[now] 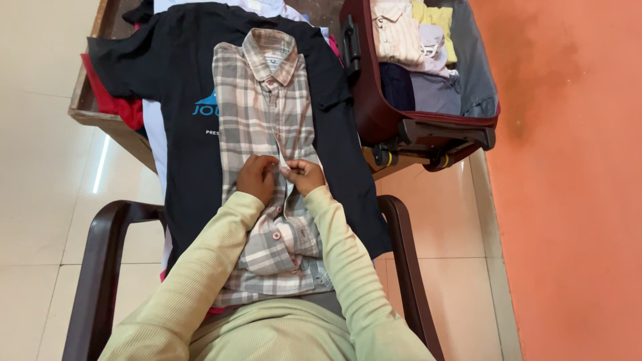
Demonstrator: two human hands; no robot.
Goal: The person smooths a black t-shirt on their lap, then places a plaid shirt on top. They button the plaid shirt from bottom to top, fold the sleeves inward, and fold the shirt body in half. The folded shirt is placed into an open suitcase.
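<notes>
Both hands meet at the button placket of a plaid shirt (267, 120). The left hand (257, 177) lies knuckles up on the cloth just left of the placket, fingers curled down into the fabric; whether they pinch it cannot be told. The right hand (304, 175) sits just beside it, thumb and forefinger closed in a pinch on the placket edge at about mid-chest. The two hands are nearly touching. Both arms wear pale green ribbed sleeves (200, 281). The shirt is grey, white and pale pink check, lying face up and lengthwise, collar away from the person, sides folded in so one cuff (271, 244) lies across the lower front. It rests on a black T-shirt (167, 60) with a blue print, spread flat over the person's lap and a wooden surface (90, 110). Red cloth (114, 103) shows under the T-shirt's left edge. Dark brown chair arms (97, 267) flank the lap. To the upper right an open maroon suitcase (374, 113) holds folded clothes (418, 40). Pale floor tiles lie on the left, an orange wall (575, 200) on the right.
</notes>
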